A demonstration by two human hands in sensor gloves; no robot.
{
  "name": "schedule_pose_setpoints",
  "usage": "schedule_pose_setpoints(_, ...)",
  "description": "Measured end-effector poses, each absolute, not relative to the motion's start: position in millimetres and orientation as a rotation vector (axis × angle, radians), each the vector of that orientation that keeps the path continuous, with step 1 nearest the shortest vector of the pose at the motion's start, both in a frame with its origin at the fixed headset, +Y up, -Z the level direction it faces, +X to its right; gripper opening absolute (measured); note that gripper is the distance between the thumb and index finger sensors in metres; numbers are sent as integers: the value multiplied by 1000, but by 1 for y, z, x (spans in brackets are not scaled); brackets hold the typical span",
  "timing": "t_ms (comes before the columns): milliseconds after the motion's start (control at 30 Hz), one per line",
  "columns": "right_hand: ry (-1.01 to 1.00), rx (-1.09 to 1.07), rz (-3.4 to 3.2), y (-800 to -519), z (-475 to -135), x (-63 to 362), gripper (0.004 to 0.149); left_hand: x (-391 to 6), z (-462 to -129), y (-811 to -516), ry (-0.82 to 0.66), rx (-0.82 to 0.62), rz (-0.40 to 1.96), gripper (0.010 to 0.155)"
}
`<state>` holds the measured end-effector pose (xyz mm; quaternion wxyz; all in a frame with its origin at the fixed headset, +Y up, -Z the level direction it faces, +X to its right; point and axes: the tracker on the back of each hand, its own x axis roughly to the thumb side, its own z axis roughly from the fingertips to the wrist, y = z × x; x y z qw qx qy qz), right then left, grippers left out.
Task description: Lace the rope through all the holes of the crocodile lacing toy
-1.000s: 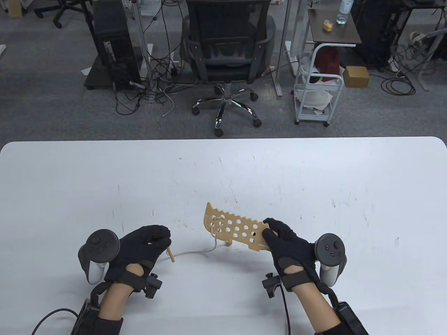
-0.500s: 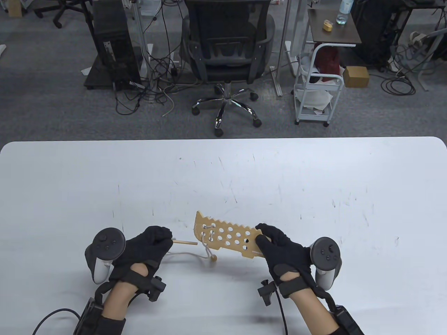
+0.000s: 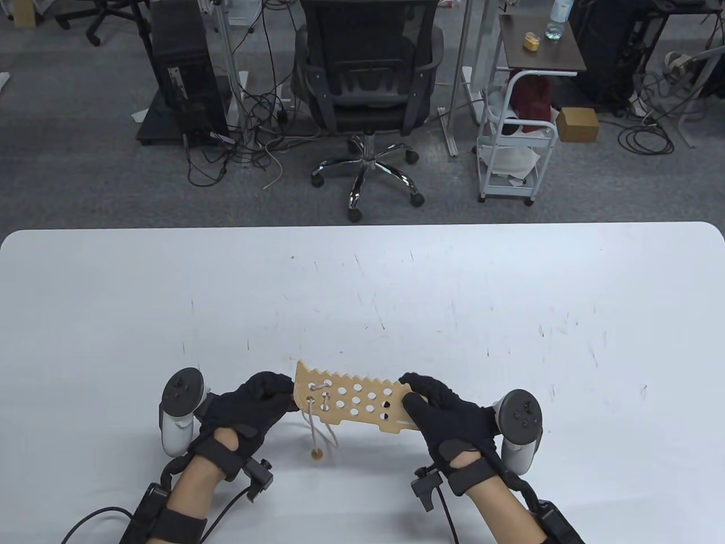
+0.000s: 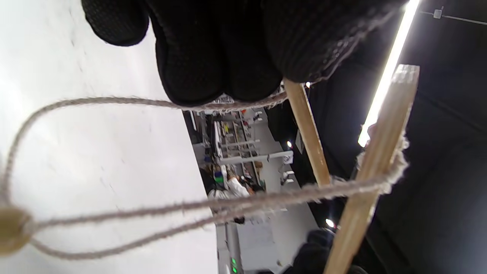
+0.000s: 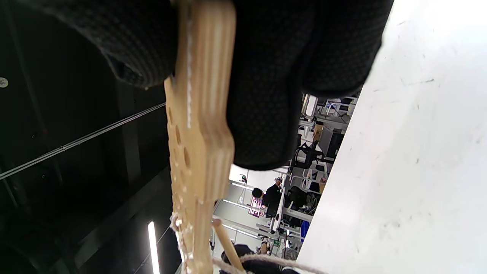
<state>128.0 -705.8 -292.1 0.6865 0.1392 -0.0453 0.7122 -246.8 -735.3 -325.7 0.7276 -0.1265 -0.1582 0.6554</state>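
Above the white table (image 3: 510,294), the right hand (image 3: 447,413) pinches one end of the wooden crocodile board (image 3: 351,403) while the left hand (image 3: 249,405) grips the rope's (image 3: 317,430) wooden needle (image 4: 306,129) at the other end.

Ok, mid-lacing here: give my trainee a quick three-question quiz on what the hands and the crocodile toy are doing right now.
1. True or false: the crocodile board lies flat on the table.
2. Which hand holds the wooden needle: A) left hand B) right hand?
3. Fill in: the rope is laced through holes at the board's ___ end in the table view.

Key: 1 false, it is held up between both hands. 2 A. 3 left.
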Motion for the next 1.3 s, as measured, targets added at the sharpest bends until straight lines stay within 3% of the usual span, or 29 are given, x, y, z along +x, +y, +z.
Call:
schedule_pose_setpoints(300,-29,334,1519,-708,-291,121,48,-236,-324,-739,-426,-393,1557,43)
schedule_pose_setpoints(800,24,368,1519,-712,-291,114,48,-227,-321,-737,-453,-366,1461,41)
schedule_pose_setpoints(1300,-17,368,1596,-714,-292,113,48,-216,-317,-737,-552,-484,1598,43)
